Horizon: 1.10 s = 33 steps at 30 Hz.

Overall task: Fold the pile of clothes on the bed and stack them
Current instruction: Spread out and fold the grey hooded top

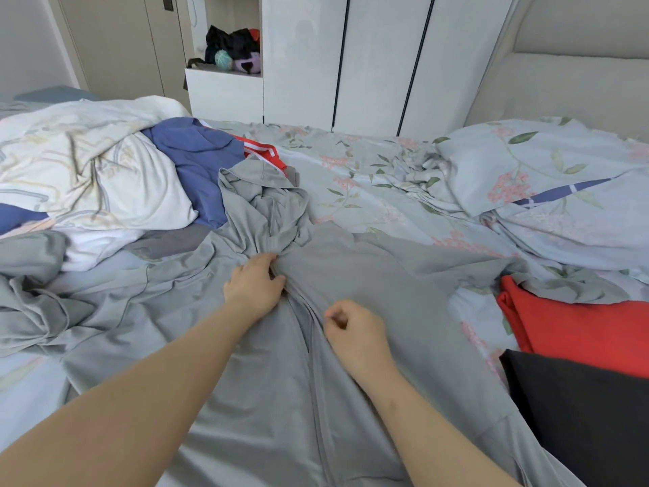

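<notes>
- Step in hand, as I judge it: flattening the grey jacket [351,275] before its first fold. It lies spread across the near half of the bed [368,177], centre seam running toward the person, hood [260,191] crumpled at the far end.
- The left hand [253,282] grips a gather of cloth at the base of the hood, fingers curled into it.
- The right hand [354,328] sits lower on the seam with fingers curled; whether they pinch cloth I cannot tell.
- To do it well: let the bunched cloth go, draw the two front edges together along the seam, then sweep flat palms outward so the creases fanning from the left hand run out. The thin fabric looks slippery and will likely slide on the sheet.
- The hood needs pulling straight and laying flat, or it will make a lump in the stack.
- More clothes wait at the far left: a blue top [196,163] and a red striped piece [260,149], beside a white quilt [87,177].
- At the near right lie a red garment [579,328] and a black garment [579,416], touching, probably the stack.
- The sheet is pale blue with flowers, rumpled; a matching pillow [544,163] lies far right.
- Beyond stand a white wardrobe [379,58], a padded headboard [579,82] and a shelf [224,79] holding soft toys.
</notes>
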Available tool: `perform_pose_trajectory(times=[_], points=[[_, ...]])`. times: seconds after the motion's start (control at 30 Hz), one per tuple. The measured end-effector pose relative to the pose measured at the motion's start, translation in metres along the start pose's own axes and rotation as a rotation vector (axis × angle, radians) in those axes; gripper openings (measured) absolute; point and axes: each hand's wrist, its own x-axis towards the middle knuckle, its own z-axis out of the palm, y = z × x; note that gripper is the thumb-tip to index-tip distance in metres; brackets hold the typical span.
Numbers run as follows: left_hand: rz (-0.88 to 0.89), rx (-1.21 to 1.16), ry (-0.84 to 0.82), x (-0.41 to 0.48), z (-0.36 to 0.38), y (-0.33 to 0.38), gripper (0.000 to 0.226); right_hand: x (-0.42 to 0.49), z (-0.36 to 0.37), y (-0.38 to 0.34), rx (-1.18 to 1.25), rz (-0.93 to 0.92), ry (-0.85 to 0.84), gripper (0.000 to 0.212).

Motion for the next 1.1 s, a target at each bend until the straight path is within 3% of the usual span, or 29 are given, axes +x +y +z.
perform_pose_trajectory(times=[0.1, 0.2, 0.37, 0.53, 0.7, 0.87, 0.97, 1.1], points=[[0.078, 0.074, -0.002, -0.016, 0.008, 0.007, 0.051, -0.007, -0.002, -0.001, -0.127, -0.035, -0.167, 0.014], [0.114, 0.223, -0.044, -0.028, 0.014, 0.010, 0.037, -0.012, -0.005, -0.010, -0.269, 0.000, -0.184, 0.031], [-0.013, -0.195, 0.005, -0.013, 0.002, 0.010, 0.035, -0.018, 0.001, -0.013, -0.259, -0.036, -0.164, 0.022], [0.045, 0.116, -0.075, -0.021, 0.002, 0.000, 0.049, -0.023, 0.004, -0.007, -0.268, -0.129, -0.175, 0.019], [0.094, 0.090, -0.096, -0.050, 0.006, 0.007, 0.056, -0.042, -0.011, 0.007, 0.001, -0.169, -0.240, 0.027], [0.160, 0.274, -0.190, -0.121, 0.010, 0.007, 0.064, -0.083, -0.045, 0.024, -0.288, -0.175, -0.188, 0.043], [0.178, 0.394, -0.197, -0.167, 0.007, 0.008, 0.094, -0.117, -0.056, 0.028, -0.430, -0.157, -0.199, 0.042], [0.177, 0.436, -0.241, -0.220, -0.002, 0.003, 0.092, -0.162, -0.061, 0.023, -0.466, -0.159, -0.192, 0.045]])
